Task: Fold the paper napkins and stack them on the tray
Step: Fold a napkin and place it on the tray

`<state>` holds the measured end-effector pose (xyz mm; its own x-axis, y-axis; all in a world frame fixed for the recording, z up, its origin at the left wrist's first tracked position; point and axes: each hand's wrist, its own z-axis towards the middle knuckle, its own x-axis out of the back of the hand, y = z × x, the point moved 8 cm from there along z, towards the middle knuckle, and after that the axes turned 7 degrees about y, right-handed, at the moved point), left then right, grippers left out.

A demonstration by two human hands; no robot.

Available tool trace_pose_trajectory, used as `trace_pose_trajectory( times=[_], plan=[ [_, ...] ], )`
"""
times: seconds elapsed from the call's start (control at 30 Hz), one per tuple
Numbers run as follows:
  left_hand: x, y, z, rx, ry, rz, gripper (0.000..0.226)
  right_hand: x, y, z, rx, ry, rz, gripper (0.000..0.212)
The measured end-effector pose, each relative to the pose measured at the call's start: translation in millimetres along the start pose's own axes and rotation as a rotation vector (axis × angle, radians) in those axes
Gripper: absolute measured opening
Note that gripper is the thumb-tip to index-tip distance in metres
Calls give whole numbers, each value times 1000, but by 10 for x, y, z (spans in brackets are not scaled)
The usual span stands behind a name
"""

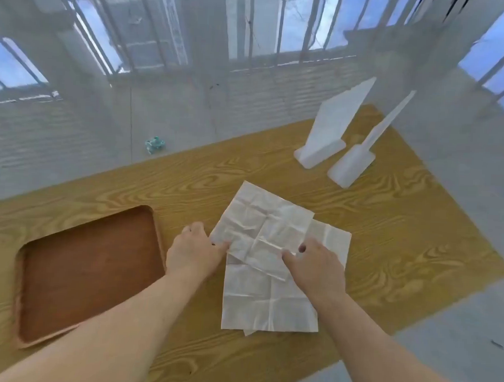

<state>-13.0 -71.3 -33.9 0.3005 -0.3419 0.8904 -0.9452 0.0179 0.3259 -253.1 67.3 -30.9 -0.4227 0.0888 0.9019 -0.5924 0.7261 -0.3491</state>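
A: How many napkins?

B: Two for certain: a creased top napkin [262, 229], unfolded and turned askew, lying over a lower napkin [268, 302]. A corner peeks out under that one, perhaps a third; I cannot tell.

A: And the fingers?

B: The left hand [193, 253] pinches the top napkin's near-left edge between its fingertips. The right hand [314, 265] pinches its near-right edge, thumb on top.

A: Trays?

B: One wooden tray [20, 295], left of the left fingers, nothing in it. Two white stands [332, 130] rise beyond the right fingers on the table [403, 242].
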Motion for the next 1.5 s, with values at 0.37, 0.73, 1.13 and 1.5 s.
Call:
trace_pose_trajectory(
  times=[0.37,0.73,1.13,1.5],
  plan=[
    [-167,57,325,29,-18,-191,20,-186,-91,209,-39,-20,123,11],
    [162,415,-191,-360,77,-244,23,-69,-453,272,-161,-161,828,9],
    [114,1084,-491,-760,-58,-141,45,-542,-700,166,-462,-864,992,39],
    [130,-833,35,353,-33,-531,60,-724,-1090,-12,-397,-777,877,37]
  ],
)
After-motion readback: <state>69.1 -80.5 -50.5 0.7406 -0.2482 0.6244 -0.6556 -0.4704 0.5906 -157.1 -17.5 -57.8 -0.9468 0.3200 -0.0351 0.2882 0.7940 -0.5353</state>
